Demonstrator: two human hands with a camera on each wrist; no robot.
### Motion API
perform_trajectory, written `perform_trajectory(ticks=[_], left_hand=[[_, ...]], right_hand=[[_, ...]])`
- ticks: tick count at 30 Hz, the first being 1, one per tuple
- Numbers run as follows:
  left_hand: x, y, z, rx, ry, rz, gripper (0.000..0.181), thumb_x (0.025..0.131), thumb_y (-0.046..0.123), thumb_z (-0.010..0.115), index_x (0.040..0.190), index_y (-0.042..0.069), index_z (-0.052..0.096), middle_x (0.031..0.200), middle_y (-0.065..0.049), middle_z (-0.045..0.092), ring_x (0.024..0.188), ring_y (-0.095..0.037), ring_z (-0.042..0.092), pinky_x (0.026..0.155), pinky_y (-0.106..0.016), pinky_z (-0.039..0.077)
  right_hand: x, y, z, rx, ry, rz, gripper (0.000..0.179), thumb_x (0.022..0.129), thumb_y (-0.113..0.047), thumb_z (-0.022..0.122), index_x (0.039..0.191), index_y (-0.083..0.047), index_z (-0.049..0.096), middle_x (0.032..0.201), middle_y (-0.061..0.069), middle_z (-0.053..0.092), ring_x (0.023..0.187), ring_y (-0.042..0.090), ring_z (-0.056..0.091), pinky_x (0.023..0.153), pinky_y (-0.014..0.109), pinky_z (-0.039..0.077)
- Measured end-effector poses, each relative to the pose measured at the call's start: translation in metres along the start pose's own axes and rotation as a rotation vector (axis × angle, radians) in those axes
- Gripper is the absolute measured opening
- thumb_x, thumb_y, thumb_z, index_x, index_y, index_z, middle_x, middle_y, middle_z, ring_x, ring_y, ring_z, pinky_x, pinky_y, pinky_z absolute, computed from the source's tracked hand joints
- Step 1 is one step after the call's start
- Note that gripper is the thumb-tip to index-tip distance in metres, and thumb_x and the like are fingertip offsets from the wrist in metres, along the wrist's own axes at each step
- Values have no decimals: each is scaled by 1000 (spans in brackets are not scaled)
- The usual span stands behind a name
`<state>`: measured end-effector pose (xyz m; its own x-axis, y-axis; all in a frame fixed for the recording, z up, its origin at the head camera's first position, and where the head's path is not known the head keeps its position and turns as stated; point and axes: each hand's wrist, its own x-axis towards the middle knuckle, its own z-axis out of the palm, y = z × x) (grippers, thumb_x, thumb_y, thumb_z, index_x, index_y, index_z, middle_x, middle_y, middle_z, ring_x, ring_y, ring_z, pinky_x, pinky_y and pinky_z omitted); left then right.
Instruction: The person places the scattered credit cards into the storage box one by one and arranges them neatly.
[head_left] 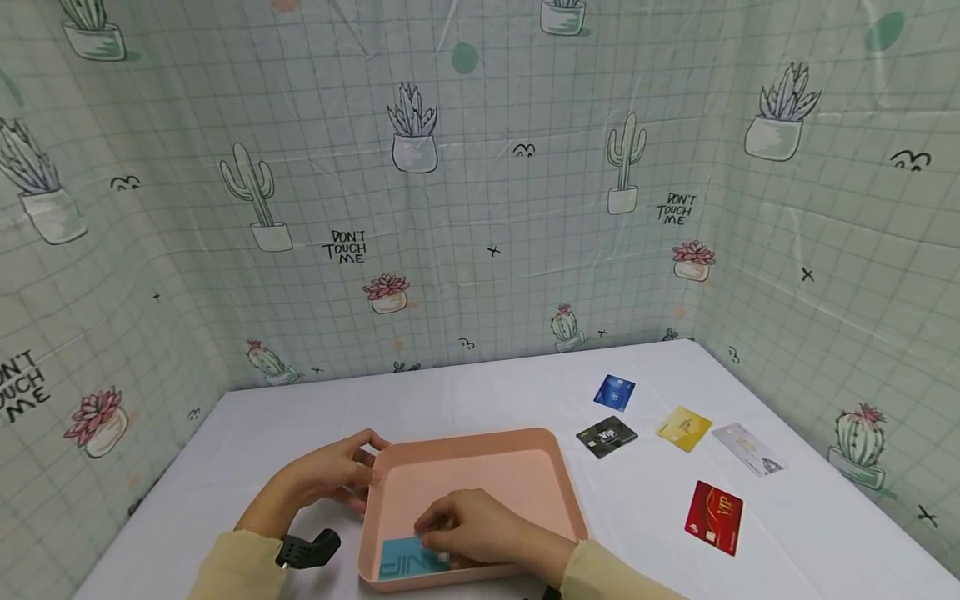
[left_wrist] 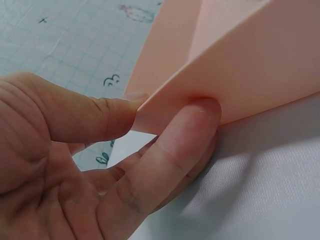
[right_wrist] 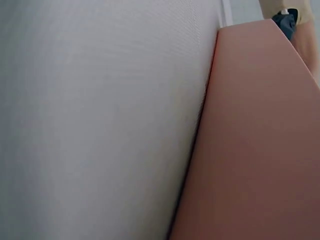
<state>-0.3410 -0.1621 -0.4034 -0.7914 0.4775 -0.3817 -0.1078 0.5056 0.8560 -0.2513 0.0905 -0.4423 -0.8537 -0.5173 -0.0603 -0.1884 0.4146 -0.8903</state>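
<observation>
A shallow pink tray (head_left: 480, 446) stands on the white table. My left hand (head_left: 330, 473) grips its left side near the back corner. In the left wrist view the thumb lies at the rim of the tray (left_wrist: 265, 70), and the fingers press the outside of its wall. My right hand (head_left: 480, 529) reaches over the front wall into the tray. Its bent fingers and thumb hold a light-blue card (head_left: 408, 558) with large lettering, at the front left of the tray floor. The right wrist view shows only the tray's outer wall (right_wrist: 250, 135) and the tablecloth; the right hand is hidden there.
Right of the tray lie a blue card (head_left: 615, 392), a black VIP card (head_left: 607, 437), a yellow card (head_left: 684, 428), a silver-white card (head_left: 748, 449) and a red VIP card (head_left: 715, 517). A cactus-print cloth (head_left: 450, 217) hangs behind and beside the table.
</observation>
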Motion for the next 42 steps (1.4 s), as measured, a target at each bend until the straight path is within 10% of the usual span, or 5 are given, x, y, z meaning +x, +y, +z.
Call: perform_trajectory(ticks=[28, 42], left_hand=[[-4, -3, 2, -25, 1, 1, 55, 88, 0, 64, 140, 3, 43, 118, -18, 62, 80, -24, 72, 65, -34, 64], [-4, -1, 3, -31, 8, -3, 55, 90, 0, 64, 141, 3, 44, 119, -18, 62, 82, -25, 72, 66, -35, 65]], right_hand=[[-34, -7, -72, 67, 229, -35, 27, 102, -18, 62, 118, -1, 75, 106, 13, 77, 74, 17, 68, 77, 38, 59], [-69, -2, -117, 93, 433, 174, 30, 102, -21, 59, 120, -4, 75, 111, 8, 77, 81, 17, 66, 95, 49, 52]])
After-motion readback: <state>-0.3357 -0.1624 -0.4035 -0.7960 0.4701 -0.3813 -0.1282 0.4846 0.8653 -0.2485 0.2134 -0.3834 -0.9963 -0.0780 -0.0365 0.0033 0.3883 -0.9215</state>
